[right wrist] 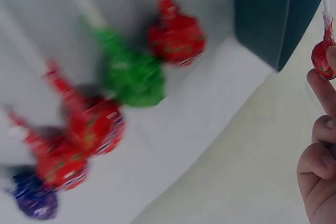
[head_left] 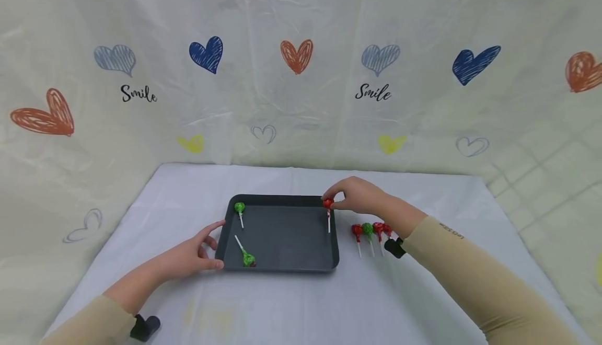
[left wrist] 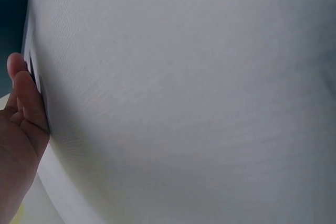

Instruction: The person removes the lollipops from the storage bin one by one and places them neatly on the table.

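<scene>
In the head view a dark grey tray [head_left: 287,238] lies on the table. My right hand [head_left: 361,195] pinches a red-wrapped lollipop [head_left: 327,205] by its head at the tray's back right corner, the white stick pointing toward me. The thumb and fingers of my left hand [head_left: 190,255] are spread along the tray's left edge. Inside the tray, one green lollipop [head_left: 240,207] lies at the back left and another green lollipop [head_left: 248,259] at the front left. The right wrist view also catches the held lollipop [right wrist: 321,59] between the fingertips, beside the tray wall.
Right of the tray, several lollipops lie in a row under my right forearm, among them a red one [head_left: 357,231] and a green one [head_left: 368,229]. A purple lollipop [right wrist: 35,196] ends the row in the right wrist view. Behind the white-covered table [head_left: 282,308] hangs a heart-patterned sheet [head_left: 320,120].
</scene>
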The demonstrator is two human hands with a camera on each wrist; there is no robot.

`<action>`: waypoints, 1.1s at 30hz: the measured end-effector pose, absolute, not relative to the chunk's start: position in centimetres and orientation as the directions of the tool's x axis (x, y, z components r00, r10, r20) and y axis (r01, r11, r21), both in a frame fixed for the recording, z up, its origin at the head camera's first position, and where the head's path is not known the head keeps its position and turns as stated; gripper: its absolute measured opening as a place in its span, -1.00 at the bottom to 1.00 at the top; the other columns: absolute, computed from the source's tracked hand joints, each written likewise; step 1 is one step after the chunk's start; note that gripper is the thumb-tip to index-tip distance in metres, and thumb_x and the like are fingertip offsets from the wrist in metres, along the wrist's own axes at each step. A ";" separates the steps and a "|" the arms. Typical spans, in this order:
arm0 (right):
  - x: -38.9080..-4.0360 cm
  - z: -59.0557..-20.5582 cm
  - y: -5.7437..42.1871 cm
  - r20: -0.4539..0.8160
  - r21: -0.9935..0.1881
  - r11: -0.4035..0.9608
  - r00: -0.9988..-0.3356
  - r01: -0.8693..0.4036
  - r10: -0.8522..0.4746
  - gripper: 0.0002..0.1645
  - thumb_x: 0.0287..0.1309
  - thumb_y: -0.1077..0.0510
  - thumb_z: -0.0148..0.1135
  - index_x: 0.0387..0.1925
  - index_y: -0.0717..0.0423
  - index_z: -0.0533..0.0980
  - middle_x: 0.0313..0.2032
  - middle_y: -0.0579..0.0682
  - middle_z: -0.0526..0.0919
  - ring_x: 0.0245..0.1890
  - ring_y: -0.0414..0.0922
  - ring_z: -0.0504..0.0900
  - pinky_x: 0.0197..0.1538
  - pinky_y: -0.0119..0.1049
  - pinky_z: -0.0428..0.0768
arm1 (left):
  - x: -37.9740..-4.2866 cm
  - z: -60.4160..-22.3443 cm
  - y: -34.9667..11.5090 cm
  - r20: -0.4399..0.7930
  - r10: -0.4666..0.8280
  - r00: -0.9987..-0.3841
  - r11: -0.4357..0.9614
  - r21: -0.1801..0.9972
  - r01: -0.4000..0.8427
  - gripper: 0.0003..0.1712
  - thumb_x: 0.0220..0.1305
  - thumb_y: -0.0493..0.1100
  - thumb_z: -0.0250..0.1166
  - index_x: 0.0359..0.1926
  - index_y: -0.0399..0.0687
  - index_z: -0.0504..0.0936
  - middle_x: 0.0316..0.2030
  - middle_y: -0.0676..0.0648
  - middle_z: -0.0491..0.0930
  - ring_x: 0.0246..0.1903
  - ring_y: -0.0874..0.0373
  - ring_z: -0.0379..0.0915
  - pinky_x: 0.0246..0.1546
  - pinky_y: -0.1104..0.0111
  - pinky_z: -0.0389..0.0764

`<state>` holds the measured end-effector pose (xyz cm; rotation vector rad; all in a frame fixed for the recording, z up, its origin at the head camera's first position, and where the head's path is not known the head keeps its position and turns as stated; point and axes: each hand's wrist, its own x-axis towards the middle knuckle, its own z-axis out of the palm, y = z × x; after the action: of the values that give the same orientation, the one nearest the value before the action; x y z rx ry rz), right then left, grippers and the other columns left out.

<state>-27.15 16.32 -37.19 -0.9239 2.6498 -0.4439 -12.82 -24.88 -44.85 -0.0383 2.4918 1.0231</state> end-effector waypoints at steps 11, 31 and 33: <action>-26.3 -37.8 23.8 -0.203 -0.377 0.785 -0.783 -0.491 -0.588 -0.68 0.24 0.12 0.34 0.04 -0.07 0.68 -0.01 -0.08 0.69 0.12 0.09 0.56 0.10 0.01 0.53 | -12.7 -44.5 -24.9 -0.417 0.138 -0.898 0.731 0.655 -0.192 0.26 -0.05 0.16 0.58 0.54 0.31 -0.03 -0.01 -0.05 0.41 -0.27 0.10 0.43 -0.28 0.24 0.45; -25.0 -38.6 35.3 -0.273 -0.362 0.852 -0.831 -0.378 -0.485 -0.66 0.17 0.14 0.39 0.01 0.05 0.69 -0.09 -0.02 0.72 -0.04 0.07 0.60 -0.12 -0.12 0.59 | -12.8 -45.0 -25.0 -0.398 0.170 -0.901 0.706 0.687 -0.171 0.24 -0.03 0.13 0.57 0.54 0.30 -0.03 0.00 -0.07 0.40 -0.27 0.11 0.44 -0.26 0.24 0.44; -25.1 -38.8 35.6 -0.291 -0.357 0.858 -0.828 -0.370 -0.479 -0.64 0.17 0.14 0.40 0.02 0.06 0.68 -0.09 0.00 0.72 -0.01 0.11 0.60 -0.05 -0.02 0.59 | -12.8 -45.0 -25.0 -0.400 0.169 -0.901 0.708 0.686 -0.171 0.24 -0.02 0.14 0.57 0.54 0.31 -0.04 0.00 -0.07 0.40 -0.27 0.11 0.44 -0.26 0.24 0.44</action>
<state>-25.14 35.56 -38.84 -0.6317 2.6591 -0.4052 -12.81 -24.97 -44.96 -0.0018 2.4768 1.0561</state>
